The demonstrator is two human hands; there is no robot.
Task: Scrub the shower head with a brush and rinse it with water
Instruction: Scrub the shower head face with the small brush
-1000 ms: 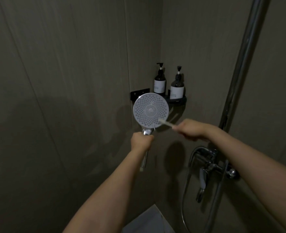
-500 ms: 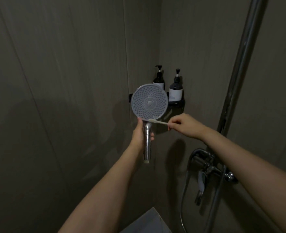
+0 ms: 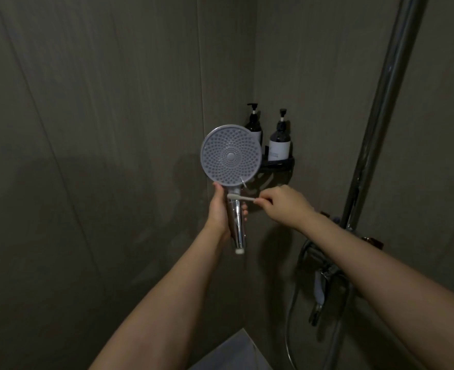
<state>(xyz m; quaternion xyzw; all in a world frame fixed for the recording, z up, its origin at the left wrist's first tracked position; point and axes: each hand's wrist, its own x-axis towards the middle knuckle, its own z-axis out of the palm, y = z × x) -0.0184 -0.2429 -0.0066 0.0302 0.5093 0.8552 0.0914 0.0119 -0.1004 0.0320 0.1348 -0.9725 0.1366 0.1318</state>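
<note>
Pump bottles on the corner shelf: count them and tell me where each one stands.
2. The left bottle stands partly hidden behind the shower head. The right bottle stands beside it, in full view on the corner shelf. More could be hidden behind the shower head.

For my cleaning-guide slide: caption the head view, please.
Left hand holds the shower head upright while the right hand works a small brush across its neck.

Your left hand [image 3: 219, 209] and right hand [image 3: 284, 205] are bare, with no gloves, rings or watch visible; both forearms show uncovered, no sleeves in view.
</note>
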